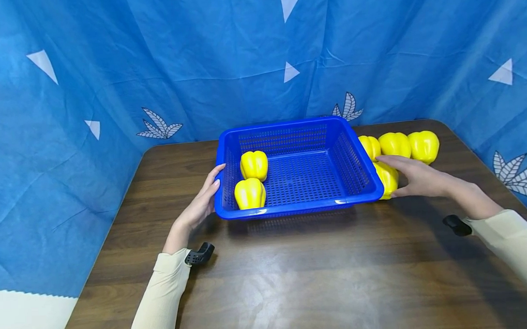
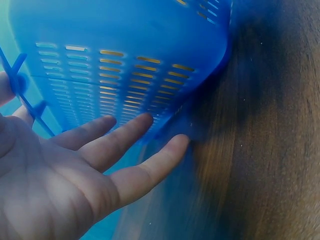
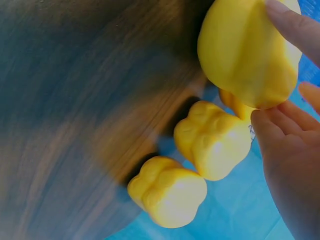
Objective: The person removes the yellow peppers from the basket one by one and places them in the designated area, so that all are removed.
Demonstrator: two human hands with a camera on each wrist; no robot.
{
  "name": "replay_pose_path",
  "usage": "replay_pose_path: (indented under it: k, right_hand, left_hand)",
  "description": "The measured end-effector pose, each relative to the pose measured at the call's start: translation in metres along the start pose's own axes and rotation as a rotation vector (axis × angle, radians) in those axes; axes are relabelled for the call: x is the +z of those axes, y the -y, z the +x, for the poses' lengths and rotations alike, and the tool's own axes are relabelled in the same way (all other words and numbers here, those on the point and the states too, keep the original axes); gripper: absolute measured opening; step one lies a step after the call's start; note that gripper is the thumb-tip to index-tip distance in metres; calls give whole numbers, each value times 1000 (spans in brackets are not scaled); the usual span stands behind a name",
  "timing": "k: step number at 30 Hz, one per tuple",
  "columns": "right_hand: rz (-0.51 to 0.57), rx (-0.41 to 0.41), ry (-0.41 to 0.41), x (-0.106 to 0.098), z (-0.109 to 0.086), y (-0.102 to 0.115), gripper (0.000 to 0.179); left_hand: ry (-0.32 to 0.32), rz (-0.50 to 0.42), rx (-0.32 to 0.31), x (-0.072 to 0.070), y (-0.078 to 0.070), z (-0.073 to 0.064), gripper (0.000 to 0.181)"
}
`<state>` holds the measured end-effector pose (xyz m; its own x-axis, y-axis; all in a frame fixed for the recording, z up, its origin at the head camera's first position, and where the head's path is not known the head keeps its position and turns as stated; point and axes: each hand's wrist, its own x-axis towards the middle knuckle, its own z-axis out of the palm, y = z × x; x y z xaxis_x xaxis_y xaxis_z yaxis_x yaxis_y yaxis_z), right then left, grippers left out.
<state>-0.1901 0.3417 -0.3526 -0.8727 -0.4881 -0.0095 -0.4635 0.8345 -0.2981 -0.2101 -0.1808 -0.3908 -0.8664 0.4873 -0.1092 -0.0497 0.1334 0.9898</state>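
Observation:
A blue plastic basket [image 1: 291, 213] with slotted walls sits on the wooden table. Two yellow bell peppers [image 1: 253, 165] lie inside it, toward its left end. My left hand [image 1: 199, 204] holds the basket's left rim. In the left wrist view, three fingers [image 2: 120, 142] stretch out along the slotted end wall. Beyond the basket's right end, my right hand [image 1: 414, 177] grips another yellow bell pepper [image 1: 387, 180] between thumb and fingers, as the right wrist view also shows. Whether that pepper touches the table I cannot tell.
Three more yellow bell peppers stand in a row at the back right, among them the middle one [image 1: 395, 145] and the rightmost one [image 1: 424, 147]. A blue patterned curtain [image 1: 250, 48] hangs behind the brown wooden table [image 1: 285, 280] and along its sides.

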Motion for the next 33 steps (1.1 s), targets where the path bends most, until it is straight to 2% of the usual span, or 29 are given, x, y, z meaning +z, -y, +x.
replay_pose_path:
  k: [7,14,22,33]
  right_hand:
    - [-15,28,-57,5,-4,-4,90]
    - [-3,-2,-101,9,-5,-6,89]
    - [6,-23,-114,10,-4,-3,89]
    - [44,6,-95,13,-5,-5,90]
  left_hand:
    - [-3,2,-5,1,-1,0,49]
    - [-5,6,-8,1,0,0,49]
    - [-2,6,-8,1,0,1,49]
    - [-1,13,-2,1,0,1,50]
